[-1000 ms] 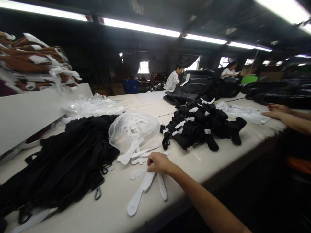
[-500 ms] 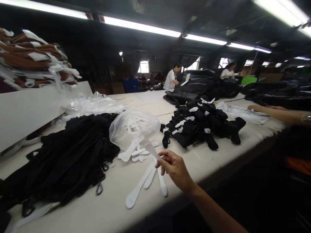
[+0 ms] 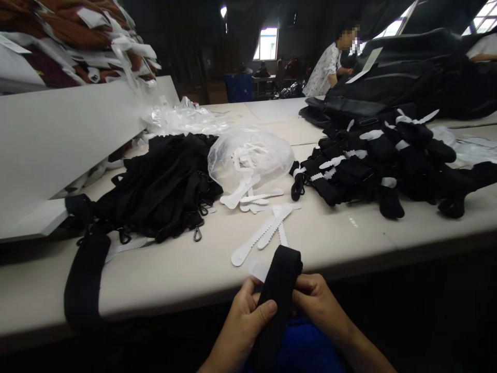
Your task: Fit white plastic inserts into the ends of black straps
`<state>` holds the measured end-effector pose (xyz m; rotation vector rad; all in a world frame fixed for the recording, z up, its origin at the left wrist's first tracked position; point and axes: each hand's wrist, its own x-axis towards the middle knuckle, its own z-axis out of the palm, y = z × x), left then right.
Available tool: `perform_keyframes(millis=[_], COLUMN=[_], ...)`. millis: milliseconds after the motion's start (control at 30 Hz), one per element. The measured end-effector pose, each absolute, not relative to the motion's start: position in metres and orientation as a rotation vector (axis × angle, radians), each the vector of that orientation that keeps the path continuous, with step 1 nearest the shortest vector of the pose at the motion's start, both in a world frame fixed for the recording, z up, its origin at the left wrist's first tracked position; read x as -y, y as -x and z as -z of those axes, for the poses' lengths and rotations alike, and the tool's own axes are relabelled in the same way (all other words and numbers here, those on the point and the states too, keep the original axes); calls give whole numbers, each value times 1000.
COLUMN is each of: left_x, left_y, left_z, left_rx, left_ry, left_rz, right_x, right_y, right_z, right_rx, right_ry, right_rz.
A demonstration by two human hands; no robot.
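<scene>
Just past the table's front edge, a folded black webbing strap is held upright between my hands. My left hand is closed around its left side, with the thumb lying across the front. At the right edge my right hand pinches the strap, and some of its fingertips are hidden behind it. A white strip end sticks out on the left, above my left fingers. Loose white notched ties lie on the table beyond the strap.
A clear plastic bag holds more white ties. Left of it is a heap of black straps with metal clips; one strap hangs over the edge. Tied black bundles and black bags lie right. Another person stands behind.
The view has turned left and downward. My right hand has moved from above the table, where it held a white tie, down to the black strap. My left hand has come into view.
</scene>
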<state>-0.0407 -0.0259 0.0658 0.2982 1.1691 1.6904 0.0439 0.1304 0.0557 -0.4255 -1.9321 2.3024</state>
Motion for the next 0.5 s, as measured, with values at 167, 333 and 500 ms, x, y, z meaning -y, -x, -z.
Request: perform_keyframes(millis=[167,333,500], left_x=[31,31,32], left_y=[39,39,39], left_z=[-63,-57,-51], left_rx=[-1225,-1370,-1470], left_ry=[-268,-305,-312], left_rz=[-1669,-1684,-1646], right_x=[-131,-123,-115], right_y=[-52,-63,-78], right_z=[-62,-56,-22], right_rx=[2036,2093,2156], right_ry=[263,486,695], right_rz=[-2387,-2295,-2112])
